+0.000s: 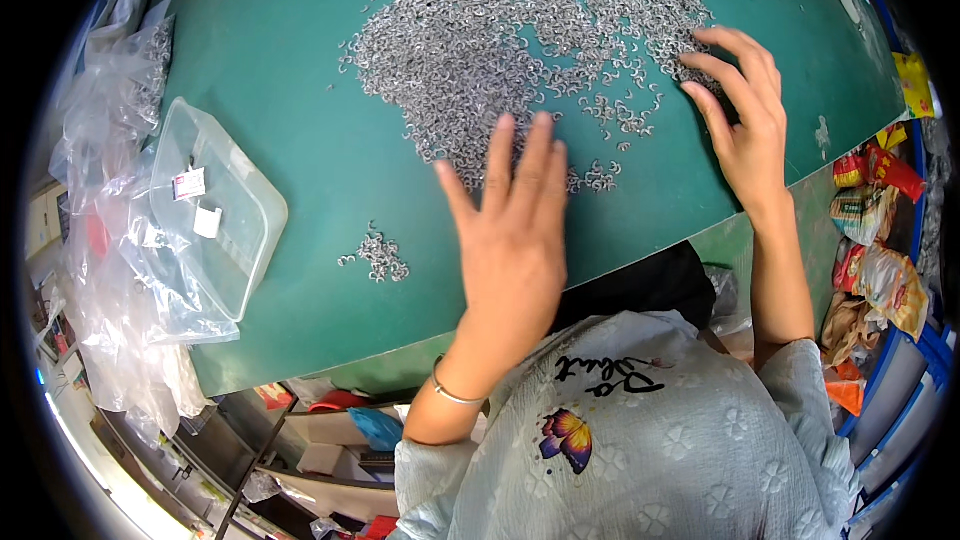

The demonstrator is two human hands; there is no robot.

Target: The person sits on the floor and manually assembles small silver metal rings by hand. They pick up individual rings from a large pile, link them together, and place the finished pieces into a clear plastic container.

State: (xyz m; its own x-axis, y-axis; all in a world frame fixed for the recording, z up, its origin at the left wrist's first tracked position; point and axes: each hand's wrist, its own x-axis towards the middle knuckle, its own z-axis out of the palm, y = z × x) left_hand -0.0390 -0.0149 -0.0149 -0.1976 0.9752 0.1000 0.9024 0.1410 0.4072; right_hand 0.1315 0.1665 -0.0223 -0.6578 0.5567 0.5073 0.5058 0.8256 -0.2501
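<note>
A wide heap of small silvery C-shaped metal clips (440, 50) is spread over the green table top (300, 140). My left hand (515, 230) lies at the near edge of the heap, fingers stretched out and spread, the fingertips on the clips. At the heap's right side is my right hand (745, 115), its fingers apart and slightly curled, the tips touching or just beside the clips. Between the hands lie a few thin scatters of clips. A little separate pile of clips (380, 255) sits to the left of my left hand.
On the left stands a clear plastic box (255, 190) with white labels, next to crumpled clear plastic bags (100, 190). One bag holds more clips. Below the table's near edge are open drawers (330, 430). Colourful packets (880, 270) hang or lie beyond the right edge.
</note>
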